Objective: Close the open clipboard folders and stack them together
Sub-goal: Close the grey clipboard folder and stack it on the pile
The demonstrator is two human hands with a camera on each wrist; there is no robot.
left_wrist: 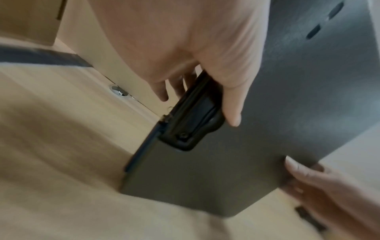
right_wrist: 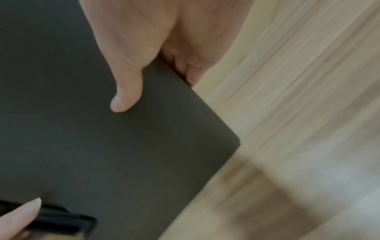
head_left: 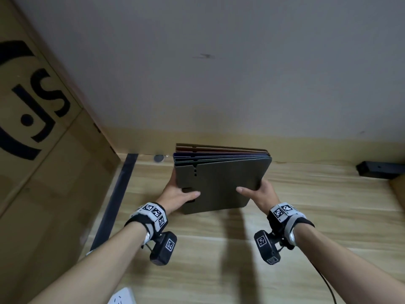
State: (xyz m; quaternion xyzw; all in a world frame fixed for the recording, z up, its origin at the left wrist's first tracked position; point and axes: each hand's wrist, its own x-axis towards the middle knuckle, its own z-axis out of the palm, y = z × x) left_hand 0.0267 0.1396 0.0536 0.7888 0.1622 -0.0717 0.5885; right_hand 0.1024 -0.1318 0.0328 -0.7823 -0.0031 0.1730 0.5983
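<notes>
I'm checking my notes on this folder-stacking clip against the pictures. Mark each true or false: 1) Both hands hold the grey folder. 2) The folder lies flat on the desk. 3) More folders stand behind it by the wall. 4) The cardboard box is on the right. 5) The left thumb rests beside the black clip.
1) True: the left hand and right hand grip the grey folder by its opposite edges.
2) False: it is held tilted above the desk.
3) True: coloured folders stand behind it by the wall.
4) False: the cardboard box is on the left.
5) True: the thumb lies beside the clip.
</notes>
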